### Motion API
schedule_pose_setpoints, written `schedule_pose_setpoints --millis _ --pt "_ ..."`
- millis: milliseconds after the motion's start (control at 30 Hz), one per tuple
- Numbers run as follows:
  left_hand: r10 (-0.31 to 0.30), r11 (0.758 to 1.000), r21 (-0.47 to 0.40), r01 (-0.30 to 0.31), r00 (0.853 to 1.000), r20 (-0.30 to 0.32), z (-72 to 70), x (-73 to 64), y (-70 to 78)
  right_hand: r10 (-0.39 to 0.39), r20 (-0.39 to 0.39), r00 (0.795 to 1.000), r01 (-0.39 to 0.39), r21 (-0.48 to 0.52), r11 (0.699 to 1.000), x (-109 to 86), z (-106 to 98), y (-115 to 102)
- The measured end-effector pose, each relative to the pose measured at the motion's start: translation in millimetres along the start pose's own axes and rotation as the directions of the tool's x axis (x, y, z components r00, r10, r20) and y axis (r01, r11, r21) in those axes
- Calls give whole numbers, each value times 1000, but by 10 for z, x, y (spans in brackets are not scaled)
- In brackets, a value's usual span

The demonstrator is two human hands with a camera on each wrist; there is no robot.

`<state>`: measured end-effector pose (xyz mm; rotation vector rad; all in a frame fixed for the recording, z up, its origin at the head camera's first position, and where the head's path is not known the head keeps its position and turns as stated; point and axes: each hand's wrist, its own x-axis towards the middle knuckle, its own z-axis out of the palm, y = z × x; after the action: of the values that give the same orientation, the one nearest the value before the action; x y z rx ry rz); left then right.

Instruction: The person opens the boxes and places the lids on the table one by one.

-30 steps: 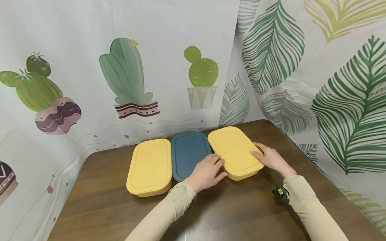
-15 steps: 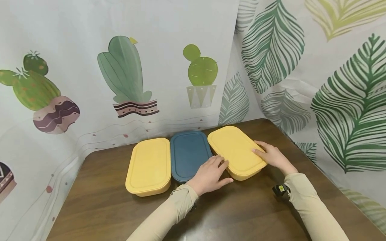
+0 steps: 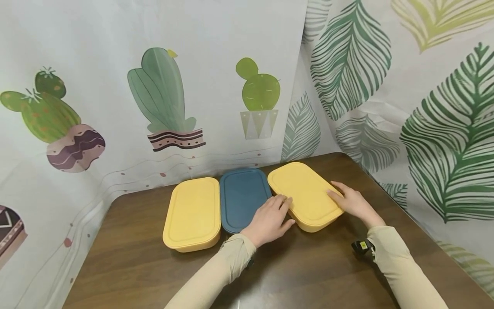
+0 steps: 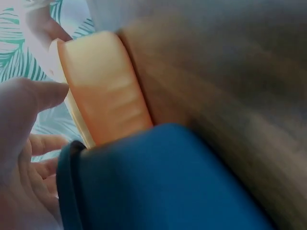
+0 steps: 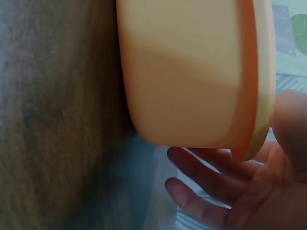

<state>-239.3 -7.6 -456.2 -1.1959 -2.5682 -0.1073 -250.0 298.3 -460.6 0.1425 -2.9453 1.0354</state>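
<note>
Three rectangular lidded lunch boxes stand side by side in the head view: a yellow one on the left (image 3: 193, 210), a dark blue one (image 3: 244, 199) in the middle, and a yellow one on the right (image 3: 302, 193). My right hand (image 3: 356, 205) grips the right yellow box at its right side, thumb over the lid's edge and fingers lower along the wall (image 5: 187, 72). At that box's left edge, my left hand (image 3: 268, 218) touches the lid with its fingertips, fingers loosely bent. The left wrist view has its thumb (image 4: 50, 94) extended near the yellow rim, above the blue box (image 4: 158, 182).
The boxes stand on a brown wooden table (image 3: 127, 262), near its back edge. A white cloth (image 3: 216, 86) printed with cacti hangs behind, and a leaf-patterned cloth (image 3: 386, 141) hangs to the right. A small black device (image 3: 360, 246) sits at the right wrist.
The right yellow box's near end has swung slightly to the right, widening its angle to the blue box. Both hands have shifted a little right with it. The other two boxes stay put.
</note>
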Motion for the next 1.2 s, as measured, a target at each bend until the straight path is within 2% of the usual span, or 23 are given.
schedule_pose_setpoints --millis 100,267,333,600,833,1000,1200 --pt "-31 1000 1 31 999 25 19 48 -56 16 -7 1000 -16 -13 1000 -54 5 -11" --pt "-49 998 -35 55 988 146 13 95 -134 23 7 1000 -23 -19 1000 -137 18 -41" --pt "-49 997 -51 59 984 172 14 103 -155 23 18 1000 -23 -9 1000 -151 33 -45" --pt "-43 996 -65 54 986 161 42 110 -185 57 38 998 -61 91 994 -151 77 -20" --pt "-38 999 -25 43 988 152 11 145 -184 76 63 995 -87 185 979 -106 45 -23" --pt "-33 999 -20 37 988 151 -11 150 -181 66 63 996 -78 211 974 -65 19 -18" --pt "-20 1000 15 18 991 130 3 91 -120 56 70 996 -71 235 969 -49 32 15"
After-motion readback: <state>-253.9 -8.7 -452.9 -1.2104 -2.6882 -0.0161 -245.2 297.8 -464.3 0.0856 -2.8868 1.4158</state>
